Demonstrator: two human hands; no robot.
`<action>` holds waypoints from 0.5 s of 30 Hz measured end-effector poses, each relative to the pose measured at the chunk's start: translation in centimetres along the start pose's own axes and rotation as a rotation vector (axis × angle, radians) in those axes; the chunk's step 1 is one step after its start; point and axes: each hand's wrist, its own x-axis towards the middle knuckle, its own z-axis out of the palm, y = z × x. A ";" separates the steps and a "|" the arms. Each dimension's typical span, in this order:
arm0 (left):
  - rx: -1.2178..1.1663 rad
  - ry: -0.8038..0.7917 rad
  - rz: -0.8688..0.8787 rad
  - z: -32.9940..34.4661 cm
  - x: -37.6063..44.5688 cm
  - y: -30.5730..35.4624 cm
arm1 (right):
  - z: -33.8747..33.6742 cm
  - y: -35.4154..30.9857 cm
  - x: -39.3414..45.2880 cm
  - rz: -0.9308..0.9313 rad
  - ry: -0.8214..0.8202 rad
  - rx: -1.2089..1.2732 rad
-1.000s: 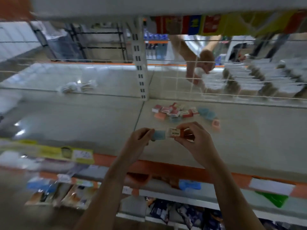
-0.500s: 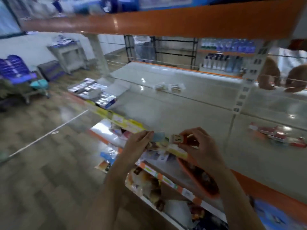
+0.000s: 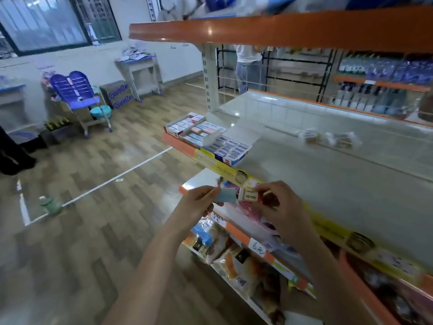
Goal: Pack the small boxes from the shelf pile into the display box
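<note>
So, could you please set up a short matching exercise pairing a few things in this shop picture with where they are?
Things:
1. small light blue box
2. small white box printed "28"
3. open display box of blue-and-white packs
4. blue plastic chair

Places:
A. on the wooden floor by the wall
B. pinched in the right hand
C. at the shelf's left end
D. pinched in the left hand

Pairs: 1-D, 2-B, 3-C, 4-A
</note>
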 end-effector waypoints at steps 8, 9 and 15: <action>-0.010 0.004 -0.008 -7.9 10.1 -3.3 | 7.2 1.8 11.6 -0.064 0.025 -0.002; 0.000 0.002 -0.004 -8.9 11.7 -3.3 | 7.9 1.9 13.3 -0.068 0.032 -0.003; 0.096 0.016 0.052 -13.5 21.4 -2.8 | 10.3 2.5 22.7 -0.103 0.051 -0.043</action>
